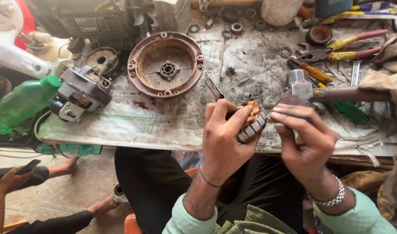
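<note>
Your workbench (163, 121) is covered with a stained cloth and scattered tools, a round rusty motor cover (165, 64) lying beyond your hands. Your left hand (226, 138) wraps its fingers around a small copper-wound armature (251, 122) above the bench's near edge; your right hand (304, 143) pinches a dark thin tool (289, 113) just beside it

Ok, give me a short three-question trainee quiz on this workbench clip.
1. True or false: the left hand holds the copper-wound motor part.
2. Which lies nearest the round rusty housing? A) green bottle B) small grey motor C) pliers
3. Fill in: the right hand grips a thin tool beside the ____ with its wooden handle.

Key: 1 true; 2 B; 3 hammer.
</note>
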The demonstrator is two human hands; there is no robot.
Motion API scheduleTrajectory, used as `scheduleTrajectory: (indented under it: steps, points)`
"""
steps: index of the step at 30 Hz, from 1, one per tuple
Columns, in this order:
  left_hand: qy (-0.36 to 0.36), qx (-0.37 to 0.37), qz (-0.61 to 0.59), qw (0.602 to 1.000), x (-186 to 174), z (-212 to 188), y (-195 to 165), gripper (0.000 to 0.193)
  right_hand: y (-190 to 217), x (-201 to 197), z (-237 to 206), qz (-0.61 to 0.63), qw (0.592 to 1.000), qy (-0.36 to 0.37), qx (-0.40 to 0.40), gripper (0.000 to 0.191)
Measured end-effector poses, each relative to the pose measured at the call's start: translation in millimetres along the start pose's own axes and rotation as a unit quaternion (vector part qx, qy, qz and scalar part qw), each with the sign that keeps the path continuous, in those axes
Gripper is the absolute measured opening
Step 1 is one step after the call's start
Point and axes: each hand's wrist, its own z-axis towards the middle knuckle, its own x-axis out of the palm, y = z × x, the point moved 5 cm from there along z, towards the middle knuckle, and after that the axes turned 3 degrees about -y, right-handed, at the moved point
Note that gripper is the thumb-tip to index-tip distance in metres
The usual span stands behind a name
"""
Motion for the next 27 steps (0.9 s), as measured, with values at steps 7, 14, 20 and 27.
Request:
scheduleTrajectory:
  steps: [7, 14, 20, 27]
  points:
    - [0.002, -0.008, 0.001, 1.0, 1.1, 0.5, 3.9, 0.043, -4.6, 2.4, -4.7, 0.0, 1.0, 0.0, 0.004, 0.018]
    - [-0.022, -0.001, 0.012, 1.0, -2.5, -2.6, 4.3, 0.056, 10.5, 7.3, -0.4, -0.029, 0.998, -0.007, -0.06, 0.014]
    - [-0.062, -0.003, 0.025, 0.998, -8.0, -9.6, 13.3, 0.069, 19.6, 18.3, 0.7, -0.043, 0.998, -0.003, -0.048, 0.015]
    - [-0.104, -0.017, 0.012, 0.994, -3.2, -15.1, 17.8, 0.066, 18.6, 23.7, -0.1, -0.051, 0.998, 0.004, -0.03, 0.019]
